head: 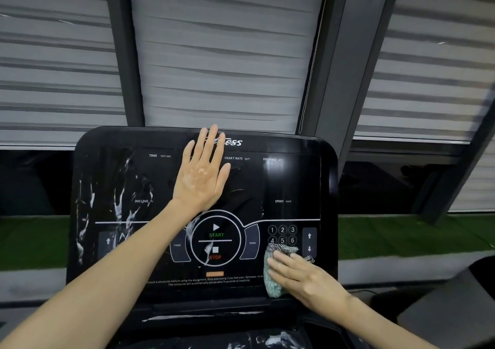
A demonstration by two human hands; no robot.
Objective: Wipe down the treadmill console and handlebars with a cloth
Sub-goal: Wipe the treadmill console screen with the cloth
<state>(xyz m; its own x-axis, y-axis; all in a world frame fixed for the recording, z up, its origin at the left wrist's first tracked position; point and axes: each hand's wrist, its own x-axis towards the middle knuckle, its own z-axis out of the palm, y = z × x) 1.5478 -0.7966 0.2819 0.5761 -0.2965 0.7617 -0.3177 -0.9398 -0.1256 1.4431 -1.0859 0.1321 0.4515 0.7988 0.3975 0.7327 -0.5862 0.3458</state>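
The black treadmill console (294,182) fills the middle of the head view, its left half streaked with white smears. My left hand (201,177) lies flat on the upper middle of the panel, fingers straight and spread, partly covering the brand lettering. My right hand (302,279) presses a green-grey cloth (273,279) against the lower right of the console, just below the number keys; its fingers lie over the cloth. No handlebar is clearly visible.
White smears also mark the ledge below the console (203,318). Grey window blinds (222,54) with dark frames hang behind. A strip of green turf (401,233) runs behind the console. A dark grey object (455,303) sits at the right.
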